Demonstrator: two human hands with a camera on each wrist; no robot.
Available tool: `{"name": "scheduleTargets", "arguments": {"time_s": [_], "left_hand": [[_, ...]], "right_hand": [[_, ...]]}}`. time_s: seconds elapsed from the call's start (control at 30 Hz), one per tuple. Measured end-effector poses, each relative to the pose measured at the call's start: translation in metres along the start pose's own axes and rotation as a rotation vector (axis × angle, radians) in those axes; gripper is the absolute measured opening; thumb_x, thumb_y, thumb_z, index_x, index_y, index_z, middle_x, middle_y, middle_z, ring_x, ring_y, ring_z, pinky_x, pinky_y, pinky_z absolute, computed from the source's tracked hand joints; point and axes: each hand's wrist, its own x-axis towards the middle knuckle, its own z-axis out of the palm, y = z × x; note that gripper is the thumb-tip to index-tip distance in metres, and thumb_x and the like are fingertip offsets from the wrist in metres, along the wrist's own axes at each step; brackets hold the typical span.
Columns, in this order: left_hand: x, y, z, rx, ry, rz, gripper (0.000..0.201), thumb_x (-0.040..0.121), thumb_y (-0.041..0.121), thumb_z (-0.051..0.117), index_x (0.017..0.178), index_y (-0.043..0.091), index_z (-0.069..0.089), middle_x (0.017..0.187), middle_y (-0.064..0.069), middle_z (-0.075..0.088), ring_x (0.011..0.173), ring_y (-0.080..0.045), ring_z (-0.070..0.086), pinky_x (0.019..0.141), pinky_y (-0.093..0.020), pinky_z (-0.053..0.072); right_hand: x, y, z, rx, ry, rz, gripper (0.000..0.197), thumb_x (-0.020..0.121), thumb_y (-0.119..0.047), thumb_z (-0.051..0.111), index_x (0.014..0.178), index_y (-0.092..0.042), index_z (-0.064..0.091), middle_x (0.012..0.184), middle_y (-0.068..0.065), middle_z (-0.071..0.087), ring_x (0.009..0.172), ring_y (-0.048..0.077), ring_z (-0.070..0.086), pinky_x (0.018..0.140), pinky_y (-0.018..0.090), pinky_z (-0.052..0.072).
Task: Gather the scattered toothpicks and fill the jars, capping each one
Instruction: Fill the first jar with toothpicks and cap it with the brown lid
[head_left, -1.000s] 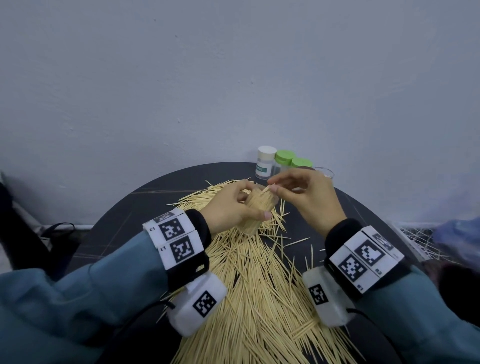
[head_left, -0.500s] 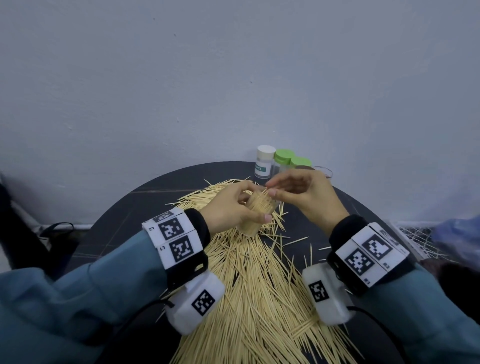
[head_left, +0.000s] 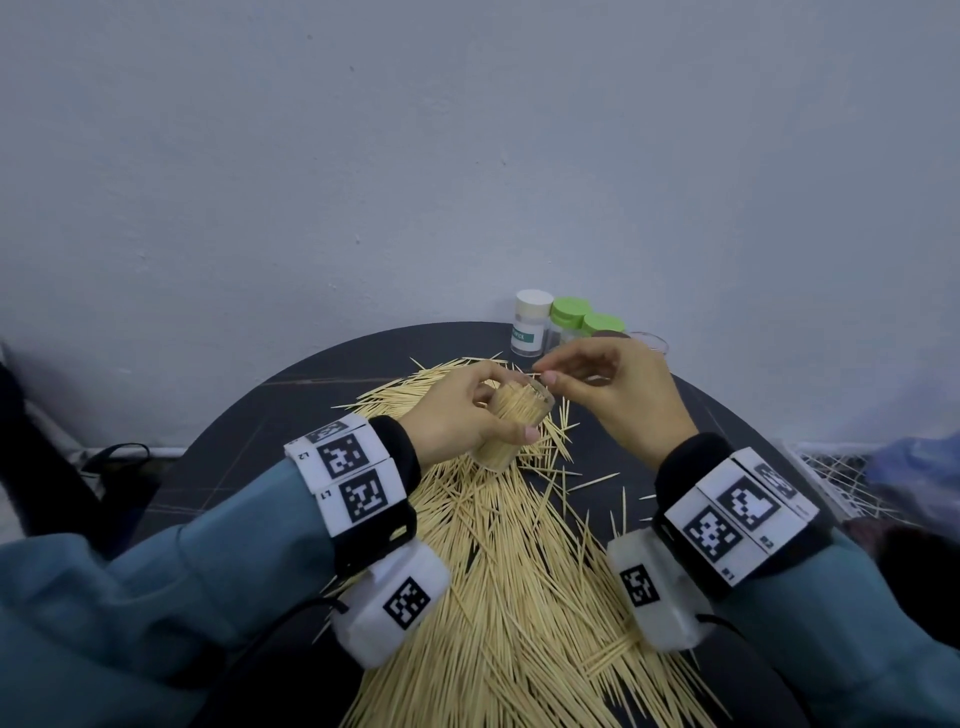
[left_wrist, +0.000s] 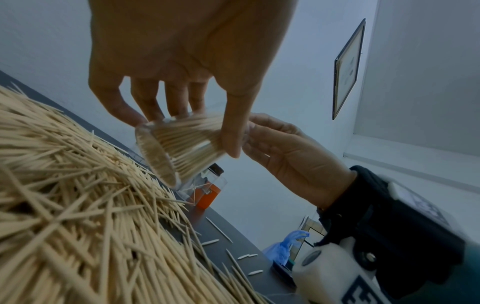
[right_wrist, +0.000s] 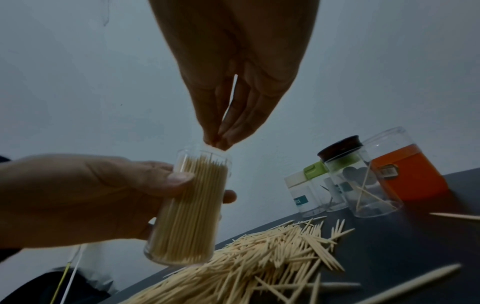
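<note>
My left hand (head_left: 483, 410) grips a clear jar (head_left: 514, 421) packed with upright toothpicks and holds it tilted above the pile. In the left wrist view the jar (left_wrist: 179, 148) sits between thumb and fingers. My right hand (head_left: 548, 378) hovers at the jar's open mouth, its fingertips (right_wrist: 217, 142) pinched together on what looks like a single thin toothpick. In the right wrist view the jar (right_wrist: 189, 216) has no cap on it. A big heap of loose toothpicks (head_left: 509, 571) covers the round dark table (head_left: 249, 441).
At the table's far edge stand a white-lidded jar (head_left: 531, 322), two green-lidded jars (head_left: 570, 312), a dark-lidded jar (right_wrist: 348, 164), an open clear jar (right_wrist: 374, 197) holding a few toothpicks and an orange box (right_wrist: 407, 174). A blue bag (head_left: 914, 467) lies off to the right. The wall is close behind.
My right wrist has drifted a little to the right while its fingertips stay at the jar's mouth. The left hand keeps the jar in the same spot.
</note>
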Motion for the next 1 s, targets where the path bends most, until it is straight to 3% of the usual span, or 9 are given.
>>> {"name": "scheduleTargets", "arguments": {"time_s": [0.13, 0.27, 0.4, 0.5, 0.57, 0.63, 0.73, 0.87, 1.0], "left_hand": [[0.0, -0.002, 0.0, 0.018, -0.012, 0.008, 0.046, 0.069, 0.01, 0.08, 0.107, 0.02, 0.055, 0.094, 0.0, 0.065, 0.086, -0.015, 0.06, 0.078, -0.031, 0.048], [0.001, -0.002, 0.0, 0.025, -0.001, 0.006, 0.049, 0.069, 0.011, 0.08, 0.11, 0.022, 0.055, 0.096, 0.001, 0.063, 0.089, -0.015, 0.059, 0.079, -0.03, 0.047], [-0.001, -0.002, 0.001, 0.048, -0.026, 0.026, 0.054, 0.066, -0.002, 0.079, 0.109, 0.02, 0.054, 0.093, 0.002, 0.066, 0.093, -0.018, 0.064, 0.076, -0.027, 0.05], [-0.002, -0.001, 0.0, 0.047, -0.042, 0.037, 0.06, 0.065, -0.01, 0.076, 0.112, 0.018, 0.054, 0.106, 0.001, 0.065, 0.102, -0.015, 0.062, 0.085, -0.03, 0.052], [-0.002, 0.0, 0.0, 0.046, -0.055, 0.059, 0.059, 0.064, -0.017, 0.072, 0.106, 0.02, 0.056, 0.118, -0.002, 0.062, 0.106, -0.02, 0.061, 0.089, -0.039, 0.053], [-0.002, 0.001, 0.001, 0.05, -0.065, 0.082, 0.059, 0.063, -0.021, 0.069, 0.103, 0.02, 0.056, 0.123, -0.003, 0.06, 0.107, -0.025, 0.061, 0.088, -0.046, 0.053], [-0.001, 0.001, 0.001, 0.078, -0.065, 0.107, 0.062, 0.061, -0.021, 0.071, 0.109, 0.014, 0.057, 0.118, -0.003, 0.063, 0.112, -0.018, 0.059, 0.093, -0.045, 0.051], [0.0, -0.001, 0.002, 0.11, -0.047, 0.126, 0.059, 0.057, -0.016, 0.076, 0.103, 0.018, 0.058, 0.112, -0.002, 0.065, 0.112, -0.016, 0.058, 0.101, -0.045, 0.043], [-0.001, -0.001, 0.002, 0.101, -0.045, 0.114, 0.058, 0.06, -0.014, 0.076, 0.104, 0.02, 0.058, 0.112, 0.001, 0.065, 0.108, -0.012, 0.059, 0.091, -0.031, 0.049]], "right_hand": [[-0.003, -0.004, 0.001, -0.038, -0.182, -0.007, 0.013, 0.082, -0.009, 0.068, 0.091, -0.017, 0.073, 0.078, -0.009, 0.069, 0.07, -0.003, 0.064, 0.069, 0.009, 0.049], [-0.001, -0.003, -0.004, 0.021, -0.122, -0.004, 0.014, 0.084, -0.007, 0.065, 0.089, -0.018, 0.073, 0.083, -0.002, 0.072, 0.076, 0.004, 0.068, 0.074, 0.015, 0.052], [-0.004, -0.006, -0.001, -0.035, -0.248, -0.019, 0.014, 0.083, -0.006, 0.065, 0.092, -0.014, 0.073, 0.083, -0.003, 0.072, 0.077, -0.001, 0.067, 0.074, 0.01, 0.051], [-0.002, -0.006, -0.003, 0.032, -0.183, -0.029, 0.015, 0.083, -0.005, 0.065, 0.089, -0.017, 0.072, 0.083, -0.003, 0.072, 0.078, 0.002, 0.068, 0.074, 0.012, 0.051], [0.0, -0.005, -0.007, 0.069, -0.12, -0.022, 0.015, 0.083, -0.006, 0.066, 0.087, -0.019, 0.072, 0.083, -0.004, 0.072, 0.08, 0.007, 0.068, 0.077, 0.017, 0.051], [0.0, -0.003, -0.01, 0.065, -0.11, -0.016, 0.011, 0.081, -0.01, 0.069, 0.084, -0.02, 0.072, 0.079, -0.008, 0.071, 0.075, 0.005, 0.066, 0.074, 0.017, 0.05], [-0.002, -0.005, -0.009, -0.008, -0.185, -0.033, 0.008, 0.072, -0.019, 0.077, 0.077, -0.024, 0.072, 0.065, -0.019, 0.059, 0.061, 0.003, 0.051, 0.06, 0.012, 0.04], [-0.004, -0.009, -0.003, -0.184, -0.251, -0.094, 0.013, 0.067, -0.026, 0.081, 0.078, -0.025, 0.074, 0.06, -0.013, 0.048, 0.054, 0.003, 0.04, 0.052, 0.014, 0.03], [-0.004, -0.01, -0.003, -0.13, -0.154, -0.104, 0.007, 0.072, -0.024, 0.077, 0.07, -0.026, 0.071, 0.054, -0.013, 0.048, 0.053, 0.005, 0.039, 0.051, 0.013, 0.029]]}}
